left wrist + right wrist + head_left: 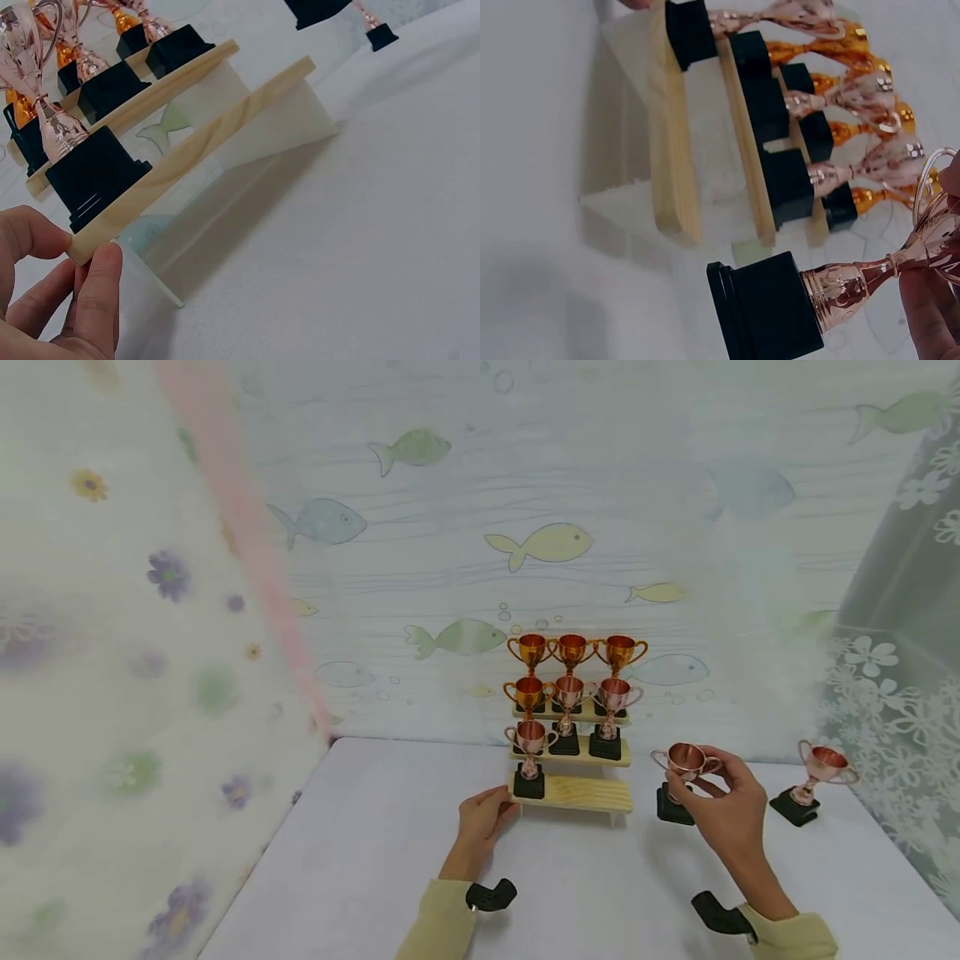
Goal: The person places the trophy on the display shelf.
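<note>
A three-step wooden display stand [588, 793] holds several small trophy cups on black bases. Gold cups fill the top step; the middle step has one gold and two rose-gold cups. One rose-gold trophy [530, 739] stands at the left end of the bottom step. With thumb and fingers, my left hand [483, 822] pinches the left end of that bottom board [202, 146]. To the right of the stand, my right hand [723, 797] grips another rose-gold trophy [840, 292] by its cup, holding it above the table with its black base hanging down.
One more rose-gold trophy [813, 781] stands on the white tabletop [375, 827], right of my right hand. Behind the stand is a fish-patterned curtain [450, 552]. Floral cloth [187, 693] hangs at the left, sheer lace [900, 718] at the right.
</note>
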`<state>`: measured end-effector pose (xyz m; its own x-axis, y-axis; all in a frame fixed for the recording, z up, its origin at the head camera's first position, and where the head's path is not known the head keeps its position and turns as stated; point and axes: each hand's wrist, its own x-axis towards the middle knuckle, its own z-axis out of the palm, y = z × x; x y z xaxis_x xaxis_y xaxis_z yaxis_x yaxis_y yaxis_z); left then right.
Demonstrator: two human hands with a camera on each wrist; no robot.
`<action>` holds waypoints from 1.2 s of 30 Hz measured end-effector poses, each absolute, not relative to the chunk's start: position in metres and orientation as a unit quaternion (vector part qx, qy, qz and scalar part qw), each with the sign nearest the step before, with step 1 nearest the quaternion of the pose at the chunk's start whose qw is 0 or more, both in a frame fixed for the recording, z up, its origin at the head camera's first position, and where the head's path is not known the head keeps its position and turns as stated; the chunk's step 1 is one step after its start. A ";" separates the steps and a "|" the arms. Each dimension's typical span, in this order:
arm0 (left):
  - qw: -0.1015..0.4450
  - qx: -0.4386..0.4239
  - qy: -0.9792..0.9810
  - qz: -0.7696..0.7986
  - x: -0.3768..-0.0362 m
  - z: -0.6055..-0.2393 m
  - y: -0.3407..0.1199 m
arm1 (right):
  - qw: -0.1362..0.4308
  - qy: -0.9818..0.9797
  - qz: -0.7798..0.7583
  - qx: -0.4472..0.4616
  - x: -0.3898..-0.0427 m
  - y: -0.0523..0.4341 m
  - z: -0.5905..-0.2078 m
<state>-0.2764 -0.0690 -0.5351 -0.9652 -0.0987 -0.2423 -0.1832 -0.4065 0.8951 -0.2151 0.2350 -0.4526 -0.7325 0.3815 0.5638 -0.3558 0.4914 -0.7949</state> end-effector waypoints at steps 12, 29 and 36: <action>0.027 -0.116 0.547 0.828 -0.270 -0.526 -0.070 | 0.288 -0.776 0.555 0.077 -0.228 0.191 -0.456; 0.021 -0.128 0.555 0.822 -0.275 -0.533 -0.069 | 0.214 -0.746 0.626 0.079 -0.268 0.153 -0.463; 0.030 -0.132 0.556 0.820 -0.273 -0.530 -0.070 | 0.205 -0.744 0.631 0.076 -0.276 0.145 -0.465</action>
<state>-0.2731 -0.0701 -0.5301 -0.9634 -0.0981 -0.2494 -0.1953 -0.3800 0.9041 -0.2764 0.1450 -0.4653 -0.9046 0.1457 0.4006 -0.3715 0.1912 -0.9085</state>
